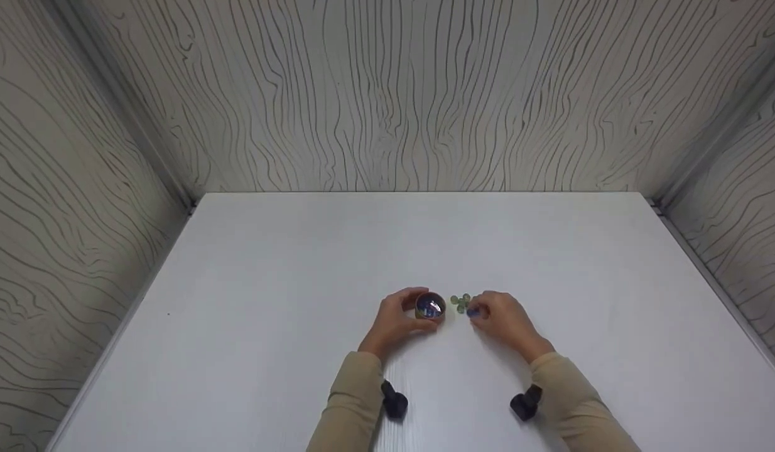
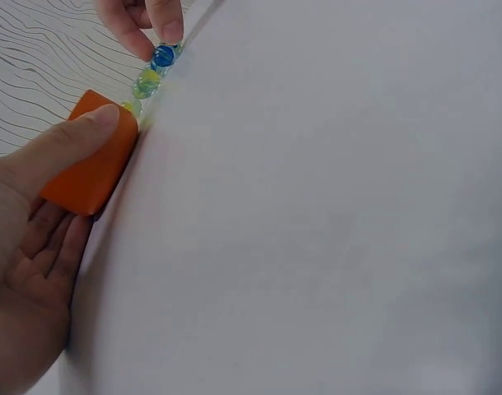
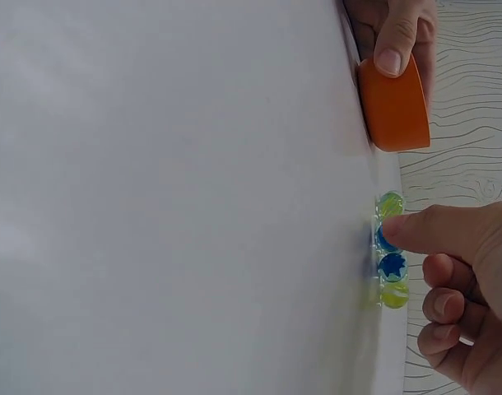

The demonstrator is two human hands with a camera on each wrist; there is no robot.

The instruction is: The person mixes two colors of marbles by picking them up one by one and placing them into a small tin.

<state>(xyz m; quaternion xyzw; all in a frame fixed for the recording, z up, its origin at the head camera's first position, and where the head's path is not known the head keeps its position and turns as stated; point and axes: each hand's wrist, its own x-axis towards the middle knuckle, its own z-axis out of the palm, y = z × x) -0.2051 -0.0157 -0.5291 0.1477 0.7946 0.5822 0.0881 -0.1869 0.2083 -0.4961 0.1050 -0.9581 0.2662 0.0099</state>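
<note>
My left hand [image 1: 395, 321] grips a small orange cup [image 3: 396, 109] round its sides, thumb on the near wall and fingers along the far side. The cup stands upright on the white table, with shiny blue marbles [image 1: 431, 307] inside. Just right of it, my right hand [image 1: 505, 319] pinches a blue marble [image 2: 164, 56] between thumb and finger, low over the table. The thumb covers part of it in the right wrist view, where another blue marble [image 3: 392, 267] shows beside it. Several clear yellow-green marbles [image 1: 461, 308] lie between the cup and my right fingertips.
The white table [image 1: 287, 263] reaches back to a wall [image 1: 387, 94] with a dark wood-grain pattern, and similar panels rise at both sides. A black wrist camera [image 1: 395, 405] sits at the left sleeve, another black camera [image 1: 524, 405] at the right.
</note>
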